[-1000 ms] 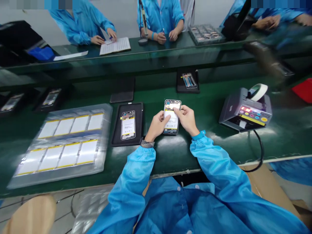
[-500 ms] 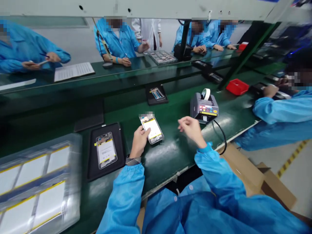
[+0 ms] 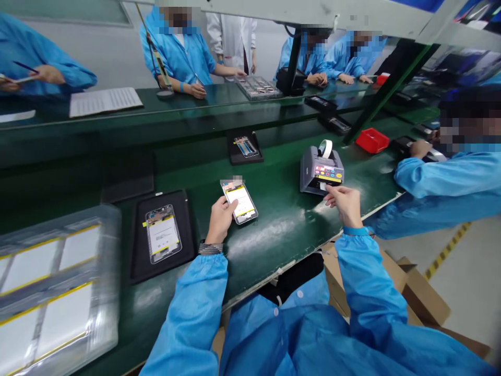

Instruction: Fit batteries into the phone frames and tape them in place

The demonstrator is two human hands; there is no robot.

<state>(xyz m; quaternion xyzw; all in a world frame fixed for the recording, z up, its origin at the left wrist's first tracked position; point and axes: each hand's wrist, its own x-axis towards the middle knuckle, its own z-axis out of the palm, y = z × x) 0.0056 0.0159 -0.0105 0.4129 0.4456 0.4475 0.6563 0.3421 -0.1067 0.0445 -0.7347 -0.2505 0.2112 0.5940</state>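
My left hand (image 3: 220, 216) is closed around the lower left edge of an opened phone (image 3: 243, 205), thumb on top. A white battery with yellow edges shows inside it. At the tape dispenser (image 3: 309, 169), my right hand (image 3: 345, 203) has its thumb and forefinger pinched on the short end of white tape (image 3: 323, 186) sticking out of the front slot. A tape roll (image 3: 325, 148) sits on top of the machine. To the left, a second opened phone (image 3: 163, 235) lies on a black tray (image 3: 139, 261).
A clear plastic tray (image 3: 111, 313) of white batteries lies at far left. Behind are another black tray (image 3: 256, 157) with a phone frame (image 3: 246, 146) and a red bin (image 3: 371, 141). A co-worker's sleeve (image 3: 442, 169) is at right; others sit across the bench.
My right hand has moved right to the dispenser's front and closed on the tape end. My left hand still holds the phone. The view has shifted slightly.
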